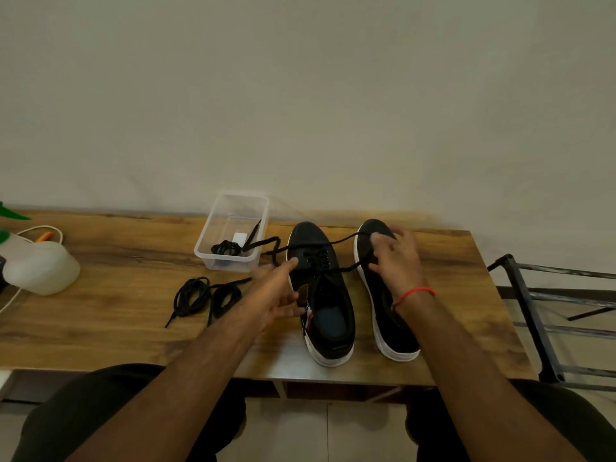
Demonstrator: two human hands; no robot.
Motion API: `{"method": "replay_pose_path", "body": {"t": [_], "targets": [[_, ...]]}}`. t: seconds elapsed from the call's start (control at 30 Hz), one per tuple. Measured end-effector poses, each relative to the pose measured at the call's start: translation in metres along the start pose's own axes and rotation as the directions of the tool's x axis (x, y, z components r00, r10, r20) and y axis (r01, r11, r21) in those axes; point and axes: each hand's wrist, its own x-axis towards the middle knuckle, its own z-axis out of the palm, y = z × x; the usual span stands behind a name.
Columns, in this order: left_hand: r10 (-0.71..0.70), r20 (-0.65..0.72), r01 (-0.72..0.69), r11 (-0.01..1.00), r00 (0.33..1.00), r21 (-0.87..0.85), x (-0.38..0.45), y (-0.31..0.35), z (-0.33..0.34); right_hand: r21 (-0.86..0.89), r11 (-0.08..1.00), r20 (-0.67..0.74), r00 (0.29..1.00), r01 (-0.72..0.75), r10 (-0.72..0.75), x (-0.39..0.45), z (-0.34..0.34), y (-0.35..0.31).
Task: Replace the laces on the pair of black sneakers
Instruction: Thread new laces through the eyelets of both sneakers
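Note:
Two black sneakers with white soles stand side by side on the wooden table [133,328], toes pointing away from me. The left sneaker [325,311] is partly laced. My left hand [276,295] rests against its side, index finger stretched toward the eyelets. My right hand [395,258] lies over the right sneaker [390,321] and grips a black lace [336,242] near the toe. That lace runs leftward across the left sneaker toward the plastic box. A loose coil of black laces [203,296] lies on the table left of my left hand.
A clear plastic box [233,228] behind the left sneaker holds another bundled black lace and a white tag. A white spray bottle [40,266] with a cord stands at the far left. A dark metal rack [550,315] stands right of the table. The wall is close behind.

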Motion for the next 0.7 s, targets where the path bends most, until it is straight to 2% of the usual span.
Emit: {"method": "replay_pose_path", "body": {"t": [0.03, 0.07, 0.1, 0.17, 0.23, 0.3, 0.43, 0.7], "targets": [[-0.013, 0.015, 0.012, 0.999, 1.000, 0.041, 0.000, -0.002, 0.001, -0.253, 0.962, 0.018, 0.995, 0.101, -0.100, -0.004, 0.002, 0.001], [-0.024, 0.039, 0.020, 0.995, 0.999, 0.097, -0.002, -0.002, 0.003, -0.439, 0.884, 0.091, 0.987, 0.160, -0.133, -0.008, 0.005, 0.003], [-0.028, 0.069, 0.016, 0.986, 0.997, 0.164, -0.004, -0.003, 0.004, -0.532, 0.832, 0.162, 0.983, 0.157, -0.082, -0.011, 0.009, 0.005], [0.009, 0.088, -0.033, 0.959, 0.996, 0.283, -0.007, -0.004, 0.007, -0.602, 0.793, 0.238, 0.969, 0.091, 0.069, -0.017, 0.019, 0.007], [0.084, 0.065, -0.101, 0.946, 0.994, 0.307, -0.008, -0.008, 0.010, -0.638, 0.763, 0.239, 0.969, 0.106, 0.065, -0.015, 0.029, 0.014], [0.129, 0.039, -0.135, 0.961, 0.991, 0.243, -0.009, -0.011, 0.013, -0.601, 0.793, 0.233, 0.971, 0.101, 0.053, -0.012, 0.035, 0.017], [0.094, 0.009, -0.095, 0.989, 0.995, 0.110, -0.015, -0.006, 0.018, -0.384, 0.923, 0.218, 0.972, 0.001, 0.090, -0.009, 0.043, 0.026], [0.127, 0.032, -0.131, 0.962, 0.991, 0.240, -0.023, 0.002, 0.018, -0.127, 0.976, 0.229, 0.952, -0.178, 0.203, -0.023, 0.042, 0.028]]}}
